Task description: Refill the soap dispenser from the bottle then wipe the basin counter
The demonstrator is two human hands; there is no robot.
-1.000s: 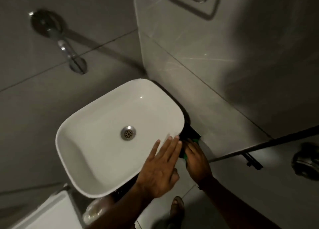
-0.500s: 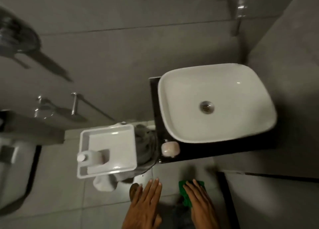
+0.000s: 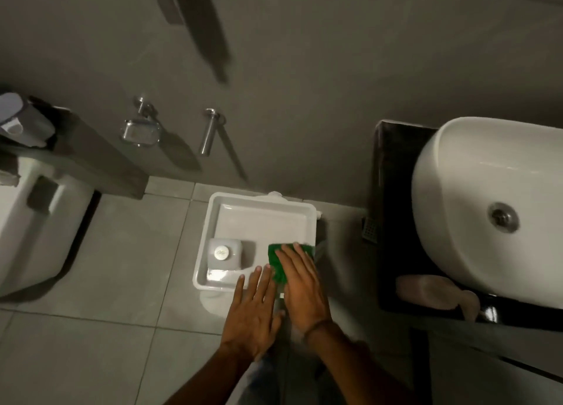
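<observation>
Head view: right hand (image 3: pixel 304 285) lies flat on the green cloth (image 3: pixel 277 263) over the white tray (image 3: pixel 262 212), left hand (image 3: pixel 251 310) open and empty beside it, bottle (image 3: pixel 224 253) standing in the tray, counter (image 3: pixel 393 191) well apart; the cloth should probably be released fully inside the rim.

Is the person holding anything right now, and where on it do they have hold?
The right hand lies flat on a green cloth, covering its near part, over the white tray; whether it grips cannot be told. The left hand is empty, fingers spread.
</observation>
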